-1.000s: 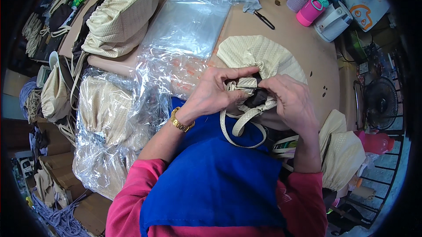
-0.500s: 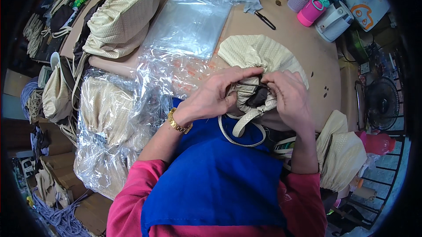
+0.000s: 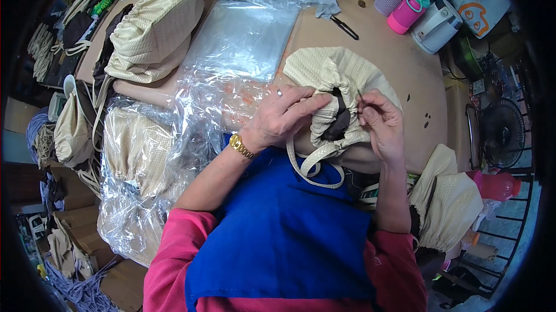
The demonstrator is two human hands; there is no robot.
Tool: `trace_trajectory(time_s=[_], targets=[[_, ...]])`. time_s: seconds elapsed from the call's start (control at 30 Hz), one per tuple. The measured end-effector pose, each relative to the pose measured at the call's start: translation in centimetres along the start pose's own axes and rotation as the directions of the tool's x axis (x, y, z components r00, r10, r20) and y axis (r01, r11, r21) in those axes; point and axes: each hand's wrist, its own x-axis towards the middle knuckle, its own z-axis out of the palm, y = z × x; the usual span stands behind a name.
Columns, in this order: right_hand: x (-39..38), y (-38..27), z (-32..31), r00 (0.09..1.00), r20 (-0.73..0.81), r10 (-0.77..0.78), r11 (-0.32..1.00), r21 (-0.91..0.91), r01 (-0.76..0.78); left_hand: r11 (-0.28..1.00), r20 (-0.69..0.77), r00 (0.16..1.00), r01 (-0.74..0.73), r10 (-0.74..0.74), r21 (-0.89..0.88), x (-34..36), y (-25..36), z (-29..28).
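A cream woven-textured drawstring bag (image 3: 368, 74) lies on the table in front of me, its gathered mouth toward me and dark lining (image 3: 337, 125) showing inside. My left hand (image 3: 284, 112) pinches the gathered rim between thumb and fingers on the left side. On the right side of the mouth, my right hand (image 3: 379, 118) is closed in a pinch around a thin, dark, needle-like piece that sticks up past the fingertips. Its exact kind is too small to make out. A cream strap (image 3: 324, 151) loops from the bag over my blue apron (image 3: 284, 219).
Clear plastic bags (image 3: 243, 40) lie beyond my left hand, with a wrapped cream bag (image 3: 139, 150) at left. Another cream bag (image 3: 156, 34) stands at far left. Black thread snips (image 3: 346, 28), a pink bottle (image 3: 407, 14) and a white kettle (image 3: 437, 27) are at the far right.
My right hand has drawn back a little to the right from the bag's mouth, bringing the thin piece into view. My left fingers have shifted left along the rim, and the opening looks wider.
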Motion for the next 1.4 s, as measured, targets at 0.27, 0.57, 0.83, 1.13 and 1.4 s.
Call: trace_trajectory(time_s=[0.27, 0.57, 0.83, 1.13, 1.4], targets=[[-1.0, -3.9, 2.2, 0.877, 0.187, -0.442, 0.232, -0.921, 0.313, 0.946, 0.145, 0.953, 0.287, -0.266, -0.152, 0.2, 1.0, -1.0], [-0.1, -5.0, 2.5, 0.843, 0.302, -0.445, 0.094, -0.92, 0.38, 0.965, 0.26, 0.94, 0.248, -0.22, -0.079, 0.0, 0.8, -1.3], [0.7, -5.0, 3.2, 0.834, 0.349, -0.428, 0.033, -0.916, 0.4, 0.95, 0.269, 0.928, 0.294, -0.258, -0.104, 0.2, 1.4, -1.7], [0.8, -8.9, 5.4, 0.883, 0.42, -0.209, 0.004, -0.903, 0.431, 0.928, 0.37, 0.905, 0.305, -0.212, -0.215, 0.2, 1.5, -2.4], [2.4, -5.9, 1.7, 0.942, 0.324, -0.087, 0.467, -0.822, 0.326, 0.907, 0.378, 0.886, 0.364, -0.268, -0.21, -0.2, 1.6, -2.4]])
